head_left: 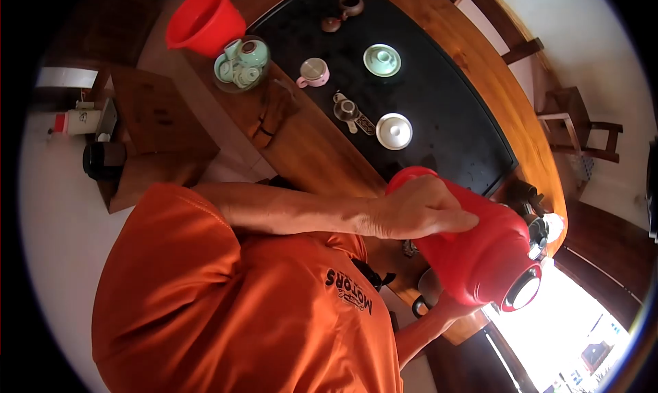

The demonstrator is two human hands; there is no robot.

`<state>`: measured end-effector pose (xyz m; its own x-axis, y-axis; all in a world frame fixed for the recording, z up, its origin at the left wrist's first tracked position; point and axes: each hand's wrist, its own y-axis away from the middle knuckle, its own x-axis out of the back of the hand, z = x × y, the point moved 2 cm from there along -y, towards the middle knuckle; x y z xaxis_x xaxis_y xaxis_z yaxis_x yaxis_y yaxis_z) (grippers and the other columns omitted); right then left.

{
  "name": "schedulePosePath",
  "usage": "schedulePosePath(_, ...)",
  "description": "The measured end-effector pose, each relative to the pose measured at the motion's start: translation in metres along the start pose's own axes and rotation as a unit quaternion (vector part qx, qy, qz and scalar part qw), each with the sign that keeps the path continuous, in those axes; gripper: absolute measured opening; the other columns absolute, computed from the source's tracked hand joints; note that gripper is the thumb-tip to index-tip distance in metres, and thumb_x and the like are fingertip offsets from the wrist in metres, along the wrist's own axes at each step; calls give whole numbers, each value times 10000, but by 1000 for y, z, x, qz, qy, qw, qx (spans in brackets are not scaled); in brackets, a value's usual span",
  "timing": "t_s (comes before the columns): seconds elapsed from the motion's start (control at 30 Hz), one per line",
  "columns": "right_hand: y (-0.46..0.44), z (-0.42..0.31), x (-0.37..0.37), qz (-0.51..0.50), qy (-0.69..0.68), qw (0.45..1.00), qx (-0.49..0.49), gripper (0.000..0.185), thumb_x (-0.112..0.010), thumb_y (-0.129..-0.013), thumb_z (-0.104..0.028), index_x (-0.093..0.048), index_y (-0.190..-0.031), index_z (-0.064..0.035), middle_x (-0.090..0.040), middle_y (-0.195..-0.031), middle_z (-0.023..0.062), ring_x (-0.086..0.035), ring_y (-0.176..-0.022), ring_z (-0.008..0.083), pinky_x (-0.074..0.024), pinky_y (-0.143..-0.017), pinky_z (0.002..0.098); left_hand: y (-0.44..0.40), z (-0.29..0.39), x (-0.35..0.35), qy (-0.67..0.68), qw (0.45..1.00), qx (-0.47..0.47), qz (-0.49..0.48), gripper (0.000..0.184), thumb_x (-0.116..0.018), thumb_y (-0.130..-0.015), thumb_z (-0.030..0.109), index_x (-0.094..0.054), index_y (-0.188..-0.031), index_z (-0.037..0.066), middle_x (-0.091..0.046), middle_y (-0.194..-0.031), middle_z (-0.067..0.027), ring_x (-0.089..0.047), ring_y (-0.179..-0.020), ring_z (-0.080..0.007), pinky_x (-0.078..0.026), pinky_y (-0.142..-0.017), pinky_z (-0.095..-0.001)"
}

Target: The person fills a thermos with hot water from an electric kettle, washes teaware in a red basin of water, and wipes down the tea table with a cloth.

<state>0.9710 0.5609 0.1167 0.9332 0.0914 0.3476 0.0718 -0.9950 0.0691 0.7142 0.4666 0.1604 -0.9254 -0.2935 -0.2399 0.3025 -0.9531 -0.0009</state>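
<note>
Both my hands are on a large red thermos flask, which lies tilted at the right front of the table. My left hand is wrapped around its upper side, thumb stretched along the body. Under the neck end, my right hand is closed against the flask, its fingers mostly hidden. The neck end points to the lower right and shows a bright round face inside a dark ring. Nearest to the flask on the black tea tray is a white lidded bowl. A metal tea strainer sits beside it.
A pale green lidded bowl, a pink cup and a small brown teapot stand on the tray. Left of it are a bowl of green teaware and a red bucket. A dark pot stands beyond the flask.
</note>
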Motion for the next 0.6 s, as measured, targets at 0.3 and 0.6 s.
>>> schedulePosePath(0.3,61,-4,-13,-34,-62,997,32,638,-748,-837,-99,-465,-1401,-3,-574,-1342,145,-597,-1164,270,-524,-958,394,66,41,39,-41,998,-15,-33,419,-606,-945,180,-513,-579,-1,-480,-532,-58,-453,-507,-111,-325,-490,-329)
schedulePosePath(0.6,123,-33,-85,-86,-84,991,62,633,-739,-845,-117,-463,-1403,-6,-570,-1346,144,-593,-1171,271,-521,-963,398,133,84,130,-55,997,-47,8,385,-642,-861,141,-460,-553,-1,-456,-519,-92,-444,-465,-139,-306,-455,-349)
